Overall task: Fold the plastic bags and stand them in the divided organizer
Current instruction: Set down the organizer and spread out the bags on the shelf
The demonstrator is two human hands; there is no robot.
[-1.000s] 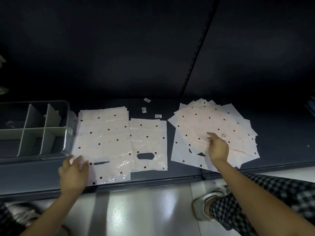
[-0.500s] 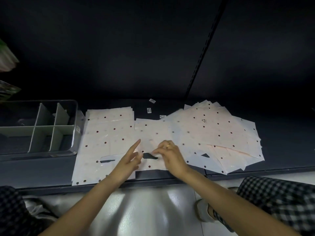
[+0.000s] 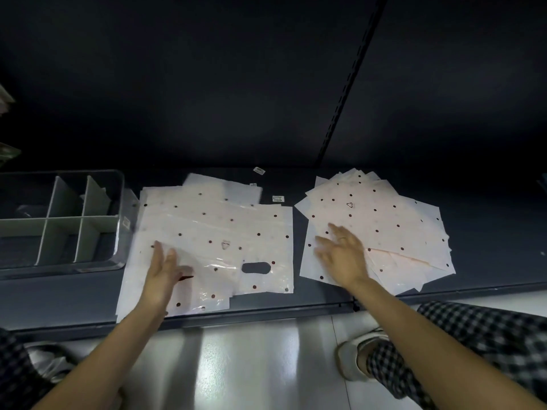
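Observation:
Pale pink plastic bags with dark dots lie flat on a dark shelf. A spread of bags (image 3: 213,232) lies in the middle, one with an oval handle hole. My left hand (image 3: 164,269) rests flat on its near left part, fingers straight. A fanned pile of bags (image 3: 384,220) lies to the right. My right hand (image 3: 343,255) is open over that pile's left edge, fingers spread and blurred. The clear divided organizer (image 3: 118,232) with grey partitions stands at the far left, just left of the spread bags.
The shelf's front edge (image 3: 266,313) runs below the bags, with a shiny floor beneath it. Small white labels (image 3: 277,198) lie behind the bags. My checkered-trousered knee and a shoe (image 3: 355,359) are at lower right. The dark back wall has a slotted upright.
A bag from the right pile now lies across the middle bags. My left hand moved left onto the spread, and my right hand went back to the pile on the right.

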